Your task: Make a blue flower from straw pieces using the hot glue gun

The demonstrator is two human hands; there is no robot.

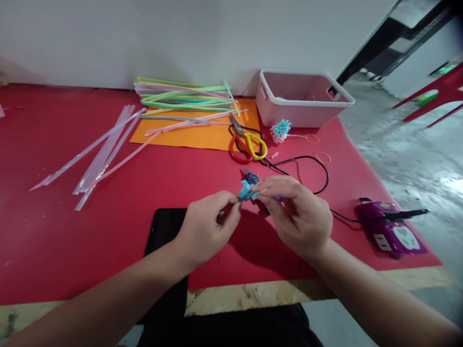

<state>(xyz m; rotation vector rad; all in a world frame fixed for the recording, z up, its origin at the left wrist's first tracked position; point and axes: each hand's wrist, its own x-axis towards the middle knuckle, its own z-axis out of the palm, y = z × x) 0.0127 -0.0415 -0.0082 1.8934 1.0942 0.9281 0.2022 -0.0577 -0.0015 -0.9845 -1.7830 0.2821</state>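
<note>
Pinching a small blue straw bundle (248,191) between your left hand (206,231) and right hand (296,214), just in front of the scissors (246,142), you appear mid-assembly; binding it next calls for firm, steady fingertip pressure.

A plain white wall (181,33) stood behind the desk (54,231), which was covered in red sheet over a bare plywood edge (235,296). To the right lay grey concrete floor (408,159), glossy with reflected light, and red furniture legs (434,96) beyond.
</note>
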